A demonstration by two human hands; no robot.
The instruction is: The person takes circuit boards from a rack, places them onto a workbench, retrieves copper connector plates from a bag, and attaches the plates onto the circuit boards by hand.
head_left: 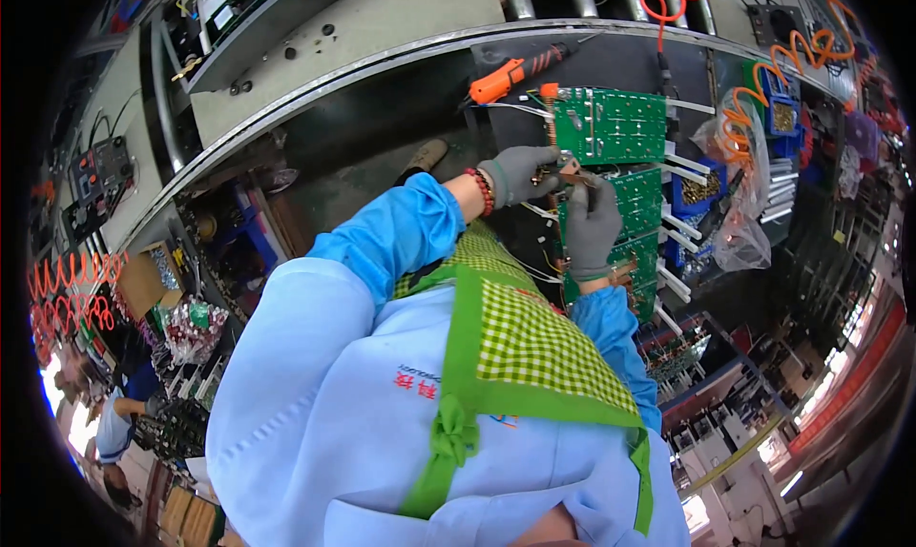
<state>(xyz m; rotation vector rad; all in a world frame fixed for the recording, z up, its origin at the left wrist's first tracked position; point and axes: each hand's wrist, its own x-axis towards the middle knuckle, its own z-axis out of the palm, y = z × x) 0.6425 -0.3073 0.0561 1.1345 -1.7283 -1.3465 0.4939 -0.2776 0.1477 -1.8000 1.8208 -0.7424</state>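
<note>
My left hand, in a grey glove, is closed at the fingertips around a small metal part. My right hand, also gloved in grey, pinches a small copper-coloured metal piece right beside the left fingertips. Both hands meet over the left edge of the green circuit boards. The far circuit board lies just beyond them, with a copper coil along its left side. A second circuit board is partly covered by my right hand. White wires trail off the boards' left edges.
An orange electric screwdriver lies beyond my left hand. Blue bins of small brass parts stand to the right, near a clear plastic bag. White strips stick out from the boards' right side. A metal rail curves across the far side.
</note>
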